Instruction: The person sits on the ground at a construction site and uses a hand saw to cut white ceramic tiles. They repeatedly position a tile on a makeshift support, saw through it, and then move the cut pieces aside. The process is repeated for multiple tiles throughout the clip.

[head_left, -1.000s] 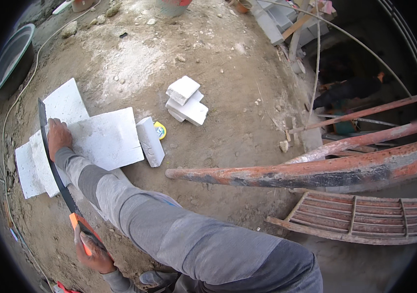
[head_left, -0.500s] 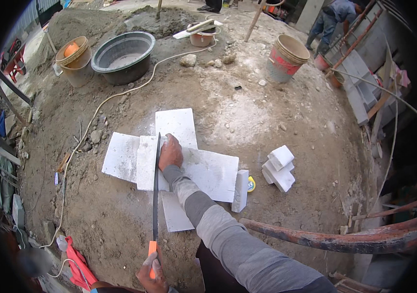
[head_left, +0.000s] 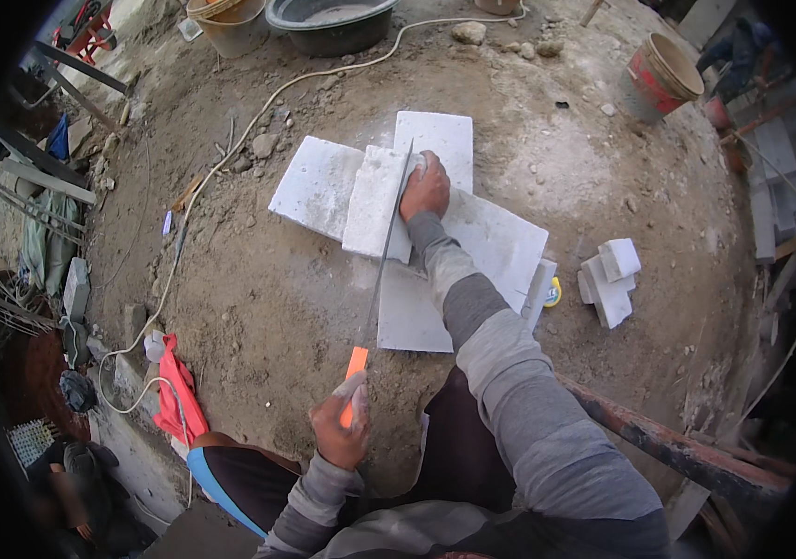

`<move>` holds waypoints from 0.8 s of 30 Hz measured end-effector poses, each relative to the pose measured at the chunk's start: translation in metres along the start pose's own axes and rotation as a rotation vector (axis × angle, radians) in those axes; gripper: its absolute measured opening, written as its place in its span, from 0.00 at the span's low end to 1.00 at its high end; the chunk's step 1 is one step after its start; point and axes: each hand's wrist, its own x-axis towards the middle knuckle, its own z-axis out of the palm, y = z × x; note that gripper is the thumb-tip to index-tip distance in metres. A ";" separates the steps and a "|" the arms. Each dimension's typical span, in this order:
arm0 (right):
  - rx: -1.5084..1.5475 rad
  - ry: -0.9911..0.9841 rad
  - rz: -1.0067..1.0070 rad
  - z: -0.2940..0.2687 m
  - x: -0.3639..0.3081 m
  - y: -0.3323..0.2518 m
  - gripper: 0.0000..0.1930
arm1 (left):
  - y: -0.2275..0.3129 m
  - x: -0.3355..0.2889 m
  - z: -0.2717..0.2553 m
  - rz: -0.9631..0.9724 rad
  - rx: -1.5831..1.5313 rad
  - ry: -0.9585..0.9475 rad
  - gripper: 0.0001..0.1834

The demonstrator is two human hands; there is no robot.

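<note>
My left hand (head_left: 340, 424) is closed round the orange handle (head_left: 355, 361) of a handsaw. Its long dark blade (head_left: 387, 247) runs away from me across a white lightweight block (head_left: 372, 196), resting along it with the tip near the far end. Beside the blade, my right hand (head_left: 426, 189) grips that block's far right part, fingers curled and partly hidden. Larger white blocks lie underneath and around: one at left (head_left: 316, 186), one beyond (head_left: 437, 140), one at right (head_left: 496, 244) and one nearer me (head_left: 412, 312).
A narrow white offcut (head_left: 537, 293) and a yellow tape measure (head_left: 553, 292) sit at the right, with small white pieces (head_left: 610, 279) farther over. A pale cable (head_left: 258, 121) crosses the dirt. Buckets (head_left: 660, 79) and a black tub (head_left: 333, 33) stand beyond; a rusty bar (head_left: 668, 438) lies near right.
My view has tilted down and turned left, so the blocks appear higher and farther right. The saw now slants more, its handle leaning left. Both hands keep their holds.
</note>
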 end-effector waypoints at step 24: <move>-0.163 -0.031 -0.026 -0.007 0.003 0.001 0.20 | -0.083 -0.051 0.012 0.044 0.016 0.089 0.11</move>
